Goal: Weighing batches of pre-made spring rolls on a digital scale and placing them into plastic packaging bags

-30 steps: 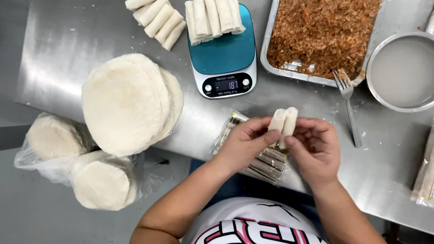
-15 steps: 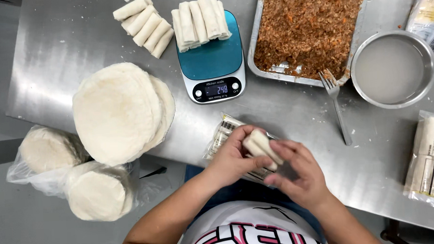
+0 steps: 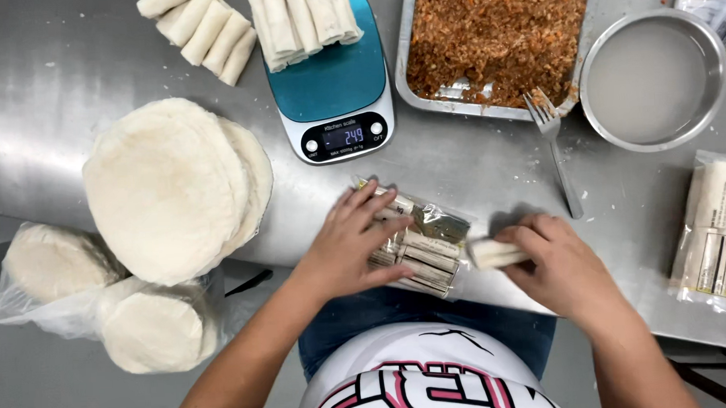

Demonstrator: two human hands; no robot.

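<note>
**Roll pinched right, bag pinned left**

Right hand (image 3: pixel 570 265) pinches a rolled spring roll (image 3: pixel 493 253) just beside the clear bag of rolls (image 3: pixel 425 246); left hand (image 3: pixel 352 240) lies spread flat on it. Best to hold the bag firm, seam tucked under.

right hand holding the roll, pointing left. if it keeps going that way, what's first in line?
Probably the clear plastic pack under the left hand. The right hand aims its spring rolls at the pack's open end; height above the table is unclear.
</note>
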